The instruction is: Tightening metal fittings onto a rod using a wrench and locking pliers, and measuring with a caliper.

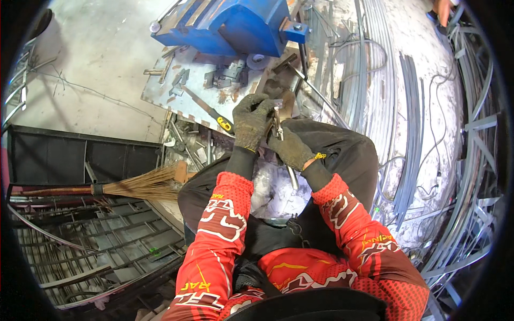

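Observation:
Both my hands wear dark knit work gloves and meet above my lap. My left hand [252, 122], fingers curled, pinches a small flat metal piece [277, 103] at its fingertips. Wrapped in my right hand [292, 150] is a shiny metal hand tool [279, 128] that looks like locking pliers. Its upper end is up against the small piece, and its handle sticks out below the palm. The exact grip is partly hidden by the gloves. Left of my left hand, a file-like tool with a black and yellow handle [220, 122] lies at the metal plate's edge.
A large blue metal machine [230, 27] stands on the plate [155, 88], beside small metal brackets [227, 75] and a grey disc [258, 61]. A hammer [286, 63] lies right of them. Long metal strips [409, 134] cover the floor at right. A broom [142, 184] lies left.

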`<action>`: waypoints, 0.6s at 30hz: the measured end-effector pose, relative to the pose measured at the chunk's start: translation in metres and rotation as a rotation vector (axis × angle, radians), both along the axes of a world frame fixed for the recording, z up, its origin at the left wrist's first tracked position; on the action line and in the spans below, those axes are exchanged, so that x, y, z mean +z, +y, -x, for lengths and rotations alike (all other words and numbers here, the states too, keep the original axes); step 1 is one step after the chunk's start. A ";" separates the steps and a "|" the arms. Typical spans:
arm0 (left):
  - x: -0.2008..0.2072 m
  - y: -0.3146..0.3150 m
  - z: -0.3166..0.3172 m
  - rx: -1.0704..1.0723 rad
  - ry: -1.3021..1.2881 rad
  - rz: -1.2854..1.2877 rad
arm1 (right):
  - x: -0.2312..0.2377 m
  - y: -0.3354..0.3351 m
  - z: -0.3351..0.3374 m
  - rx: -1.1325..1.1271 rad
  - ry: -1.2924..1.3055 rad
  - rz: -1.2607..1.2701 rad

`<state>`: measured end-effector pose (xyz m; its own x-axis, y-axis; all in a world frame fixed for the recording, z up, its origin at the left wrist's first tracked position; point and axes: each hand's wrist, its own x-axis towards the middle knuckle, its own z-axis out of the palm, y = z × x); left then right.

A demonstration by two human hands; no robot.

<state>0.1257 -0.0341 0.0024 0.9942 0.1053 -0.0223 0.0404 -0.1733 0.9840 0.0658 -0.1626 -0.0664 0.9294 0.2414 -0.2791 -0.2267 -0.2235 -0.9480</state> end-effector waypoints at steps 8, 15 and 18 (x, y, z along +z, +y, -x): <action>0.007 -0.001 0.006 0.105 0.065 0.108 | -0.008 0.004 0.002 0.004 0.004 0.079; -0.003 0.004 0.008 0.127 0.004 0.185 | 0.006 0.003 0.001 0.010 -0.017 0.089; -0.006 0.002 0.008 0.111 0.056 0.250 | 0.001 0.001 0.000 0.044 -0.060 0.098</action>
